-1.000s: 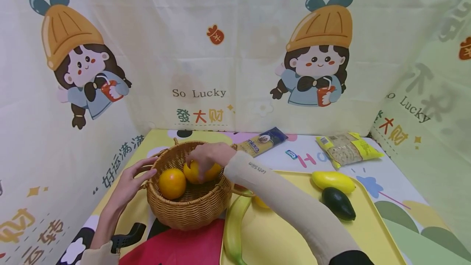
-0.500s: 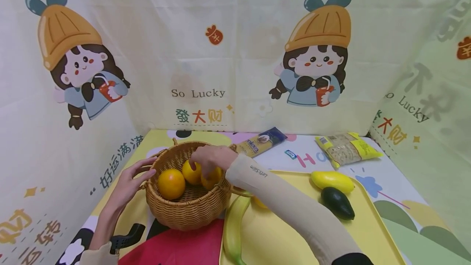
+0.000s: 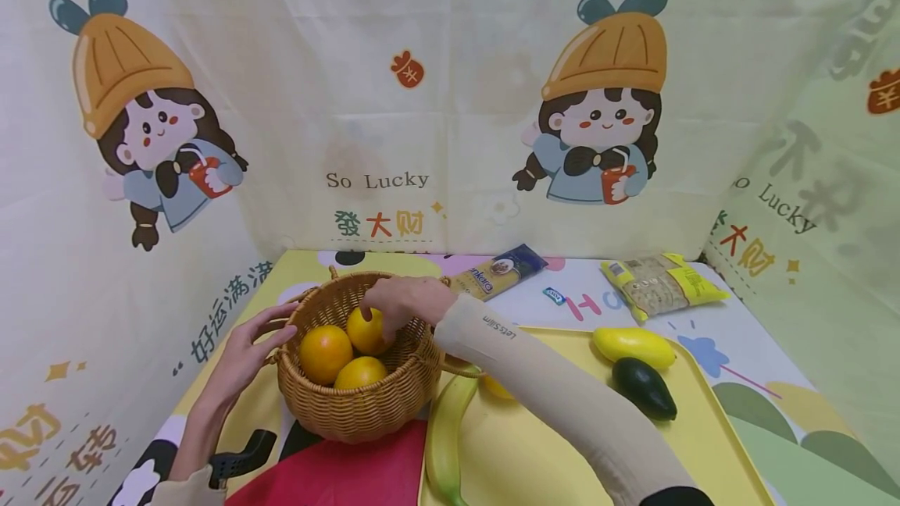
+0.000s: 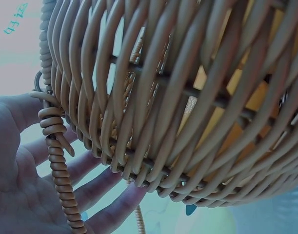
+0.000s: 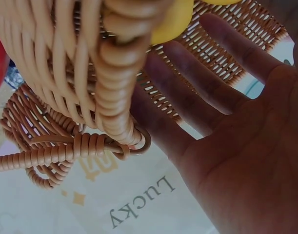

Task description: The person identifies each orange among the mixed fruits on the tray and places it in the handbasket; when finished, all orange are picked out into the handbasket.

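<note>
Basket: near the bench's left edge
Oranges: three, in the basket (one partly hidden)
Left hand: fingers wide, against its left side
Right hand: wide too, fingers inside

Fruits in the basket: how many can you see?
3: a left fruit, a front fruit, and a back fruit by the right hand. That hand may hide more.

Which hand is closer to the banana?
The right. The right hand is in the basket, on the banana's side; the left hand touches the basket's opposite side.
</note>
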{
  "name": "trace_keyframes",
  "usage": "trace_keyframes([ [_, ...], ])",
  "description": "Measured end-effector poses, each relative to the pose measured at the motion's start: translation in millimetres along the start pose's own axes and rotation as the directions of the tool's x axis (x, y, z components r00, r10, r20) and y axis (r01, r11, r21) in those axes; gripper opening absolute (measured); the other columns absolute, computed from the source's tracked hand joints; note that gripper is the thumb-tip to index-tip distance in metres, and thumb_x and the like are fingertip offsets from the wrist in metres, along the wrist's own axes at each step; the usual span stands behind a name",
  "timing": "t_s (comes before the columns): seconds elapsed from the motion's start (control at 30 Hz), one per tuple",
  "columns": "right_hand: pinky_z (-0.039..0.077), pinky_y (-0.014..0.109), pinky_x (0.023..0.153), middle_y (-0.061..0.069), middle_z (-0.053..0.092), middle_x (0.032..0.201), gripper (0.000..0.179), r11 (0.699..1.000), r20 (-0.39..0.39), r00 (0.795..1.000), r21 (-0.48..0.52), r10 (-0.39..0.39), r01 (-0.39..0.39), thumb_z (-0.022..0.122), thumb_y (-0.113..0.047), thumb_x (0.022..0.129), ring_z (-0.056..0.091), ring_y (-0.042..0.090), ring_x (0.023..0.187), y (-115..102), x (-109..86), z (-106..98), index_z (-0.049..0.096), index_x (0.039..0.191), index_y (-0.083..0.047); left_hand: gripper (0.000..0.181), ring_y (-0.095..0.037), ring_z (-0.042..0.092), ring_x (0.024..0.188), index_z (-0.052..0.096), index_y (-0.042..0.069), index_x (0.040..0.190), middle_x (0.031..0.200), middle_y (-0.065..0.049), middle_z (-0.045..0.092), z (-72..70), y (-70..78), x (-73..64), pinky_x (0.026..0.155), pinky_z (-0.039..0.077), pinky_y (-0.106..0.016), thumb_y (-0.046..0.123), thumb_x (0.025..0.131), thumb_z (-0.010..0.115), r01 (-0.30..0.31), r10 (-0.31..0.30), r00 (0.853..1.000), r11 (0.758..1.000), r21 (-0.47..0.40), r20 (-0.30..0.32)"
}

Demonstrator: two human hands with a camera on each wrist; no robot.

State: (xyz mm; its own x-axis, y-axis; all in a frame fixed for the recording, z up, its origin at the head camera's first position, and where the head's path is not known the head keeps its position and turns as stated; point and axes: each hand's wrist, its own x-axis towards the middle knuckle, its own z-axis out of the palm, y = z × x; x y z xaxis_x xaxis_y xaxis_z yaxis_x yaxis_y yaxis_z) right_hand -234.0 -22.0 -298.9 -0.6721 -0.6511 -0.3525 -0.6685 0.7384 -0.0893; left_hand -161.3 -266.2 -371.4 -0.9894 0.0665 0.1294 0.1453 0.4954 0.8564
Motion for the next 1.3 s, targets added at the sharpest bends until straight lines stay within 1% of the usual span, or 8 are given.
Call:
trace_keyframes([
  [0.43,0.046,0.028,0.076,-0.004,0.058,0.125,0.047,1.0,0.007,1.0,-0.001,-0.011,0.011,0.077,-0.022,0.082,0.051,0.012,0.096,0.4,-0.6,1.1,0.059,0.126,-0.023,0.049,0.004,0.047,0.102,0.046,0.003,0.14,0.135,-0.023,0.05,-0.1,0.2,-0.8,0.076,0.05,-0.027,0.029,0.099,0.053,-0.004,0.004,1.0,1.0,0.0,0.001],
  [0.7,0.044,0.026,0.092,-0.003,0.056,0.132,0.053,0.997,-0.012,0.997,-0.02,-0.08,0.08,0.077,-0.02,0.082,0.051,0.011,0.11,3.5,-3.2,-1.0,0.057,0.131,-0.019,0.049,0.004,0.048,0.102,0.046,0.003,0.14,0.135,-0.022,0.05,-0.6,-0.3,-1.2,0.076,0.05,-0.028,0.03,0.099,0.053,-0.012,0.012,1.0,1.0,-0.003,0.004],
  [0.8,0.043,0.027,0.094,-0.003,0.056,0.132,0.054,0.995,-0.022,0.995,-0.019,-0.094,0.093,0.077,-0.022,0.081,0.051,0.012,0.112,5.8,-5.9,-4.3,0.056,0.131,-0.018,0.049,0.004,0.049,0.101,0.046,0.003,0.139,0.134,-0.022,0.05,-0.8,-0.1,-1.3,0.076,0.05,-0.028,0.029,0.099,0.053,-0.017,0.017,1.0,1.0,-0.005,0.003],
  [0.93,0.044,0.028,0.093,-0.002,0.058,0.129,0.054,0.992,-0.042,0.992,0.017,-0.121,0.122,0.077,-0.024,0.081,0.052,0.014,0.109,10.2,-14.6,-11.7,0.057,0.131,-0.017,0.049,0.005,0.049,0.101,0.046,0.003,0.139,0.134,-0.022,0.05,-0.6,-0.3,-1.6,0.077,0.05,-0.027,0.029,0.099,0.053,-0.017,0.017,1.0,1.0,-0.006,0.002],
  [1.0,0.043,0.028,0.094,0.0,0.059,0.129,0.054,0.988,-0.056,0.987,0.03,-0.152,0.154,0.077,-0.025,0.081,0.053,0.015,0.11,13.4,-21.1,-15.2,0.057,0.13,-0.015,0.049,0.005,0.049,0.101,0.046,0.002,0.139,0.134,-0.022,0.05,-0.4,-0.5,-1.7,0.077,0.05,-0.027,0.029,0.099,0.053,-0.017,0.017,1.0,1.0,-0.009,0.004],
  [1.1,0.042,0.028,0.096,0.001,0.059,0.127,0.051,0.982,-0.094,0.979,0.025,-0.183,0.186,0.076,-0.026,0.082,0.053,0.015,0.11,20.5,-32.4,-18.7,0.058,0.129,-0.014,0.049,0.006,0.049,0.1,0.047,0.002,0.139,0.134,-0.023,0.05,-0.2,-0.3,-1.3,0.076,0.051,-0.029,0.029,0.099,0.054,-0.018,0.018,1.0,1.0,-0.014,0.004],
  [1.17,0.042,0.029,0.096,0.002,0.059,0.125,0.05,0.981,-0.118,0.975,0.022,-0.19,0.194,0.076,-0.026,0.083,0.052,0.016,0.11,26.3,-40.1,-20.2,0.058,0.128,-0.014,0.049,0.006,0.048,0.1,0.047,0.002,0.139,0.134,-0.023,0.05,-0.4,0.0,-1.1,0.076,0.051,-0.03,0.029,0.099,0.054,-0.02,0.02,1.0,1.0,-0.017,0.003],
  [1.3,0.042,0.031,0.095,0.002,0.059,0.122,0.049,0.983,-0.15,0.974,0.05,-0.168,0.178,0.075,-0.026,0.084,0.05,0.017,0.108,39.4,-53.1,-21.0,0.058,0.128,-0.016,0.049,0.008,0.048,0.099,0.047,0.002,0.139,0.134,-0.023,0.05,-1.1,0.5,-1.2,0.076,0.05,-0.029,0.029,0.099,0.054,-0.021,0.021,1.0,1.0,-0.011,0.001],
])
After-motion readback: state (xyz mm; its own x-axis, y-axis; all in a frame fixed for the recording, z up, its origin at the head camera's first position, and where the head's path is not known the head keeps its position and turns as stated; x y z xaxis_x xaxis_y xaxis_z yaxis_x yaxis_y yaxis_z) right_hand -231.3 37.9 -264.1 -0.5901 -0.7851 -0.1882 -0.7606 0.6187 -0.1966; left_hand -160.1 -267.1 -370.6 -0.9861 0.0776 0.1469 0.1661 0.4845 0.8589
